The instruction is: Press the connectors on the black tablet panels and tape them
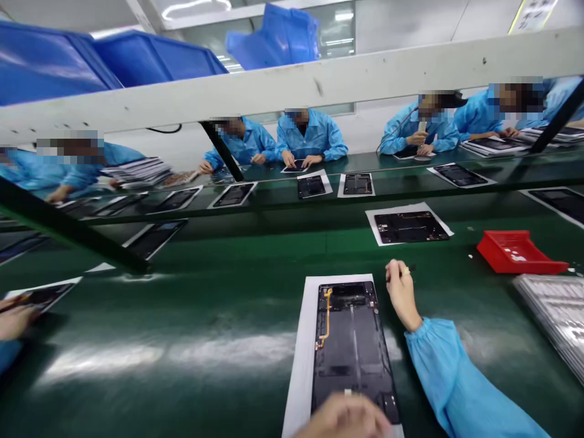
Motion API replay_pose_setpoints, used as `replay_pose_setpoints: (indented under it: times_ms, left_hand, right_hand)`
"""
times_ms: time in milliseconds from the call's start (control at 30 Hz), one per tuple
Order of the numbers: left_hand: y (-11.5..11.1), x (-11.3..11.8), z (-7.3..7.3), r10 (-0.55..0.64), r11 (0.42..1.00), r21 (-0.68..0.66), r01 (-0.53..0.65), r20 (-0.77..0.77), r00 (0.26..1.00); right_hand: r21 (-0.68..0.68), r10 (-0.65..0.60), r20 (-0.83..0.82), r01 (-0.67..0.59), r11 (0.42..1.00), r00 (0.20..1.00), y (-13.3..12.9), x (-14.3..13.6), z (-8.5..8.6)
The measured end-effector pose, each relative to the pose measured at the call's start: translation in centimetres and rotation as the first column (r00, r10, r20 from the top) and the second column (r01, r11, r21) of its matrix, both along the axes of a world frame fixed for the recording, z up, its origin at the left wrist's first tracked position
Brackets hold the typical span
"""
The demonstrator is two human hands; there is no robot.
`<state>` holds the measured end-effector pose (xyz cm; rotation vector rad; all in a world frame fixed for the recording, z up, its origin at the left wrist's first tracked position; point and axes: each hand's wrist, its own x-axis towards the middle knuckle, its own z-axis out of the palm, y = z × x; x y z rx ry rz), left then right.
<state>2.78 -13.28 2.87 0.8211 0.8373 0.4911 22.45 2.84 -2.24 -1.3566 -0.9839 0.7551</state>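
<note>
Our two hands are well apart. Our left hand [344,420] is over the near end of the open tablet [360,347]; it is blurred, and we cannot tell whether it presses, grips or only hovers there. Our right hand [400,292] is raised just beside the tablet's far right corner, fingers curled in, with a small dark thing [412,267] showing by the fingertips; we cannot tell whether they clamp it.

The tablet lies on a paper sheet [296,371] between our hands, its inside facing up. We judge the work on it to be partway: an orange cable [326,316] already lies along the side away from our right hand, while no cover sits over the inside. Whether the cable is fastened at its ends is too small to tell, and our left hand hides part of the near end.

Beyond our right hand, a second tablet [410,227] lies open too, on its own paper. Off to that hand's right are a red tray [515,258] with white bits in it and a clear stack [554,310].
</note>
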Motion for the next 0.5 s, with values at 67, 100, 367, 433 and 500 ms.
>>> replay_pose_setpoints:
  times_ms: [67,100,367,433,500]
  left_hand:
    - [4.5,0.1,0.5,0.001,0.960,0.278,0.038,-0.139,0.990]
    - [6.8,0.3,0.4,0.079,0.882,0.469,0.052,-0.256,0.964]
    - [14.5,2.5,-4.6,0.422,0.436,0.840,0.322,-0.507,0.752]
    - [14.4,2.5,-5.0,0.433,0.430,0.849,0.308,-0.493,0.755]
    - [14.3,2.3,-4.9,0.435,0.432,0.857,0.281,-0.470,0.768]
  right_hand:
    - [-0.005,0.077,-0.003,-0.077,0.997,0.997,-1.9,0.3,-0.1]
    - [-0.008,0.102,-0.006,-0.102,0.995,0.995,-2.8,0.4,-0.2]
    - [-0.026,0.128,-0.011,-0.128,0.991,0.992,-5.0,0.5,-0.8]
    - [-0.055,0.117,0.000,-0.117,0.992,0.993,-5.0,0.6,-0.6]
    - [-0.088,0.142,0.009,-0.141,0.986,0.990,-5.1,0.7,-0.4]
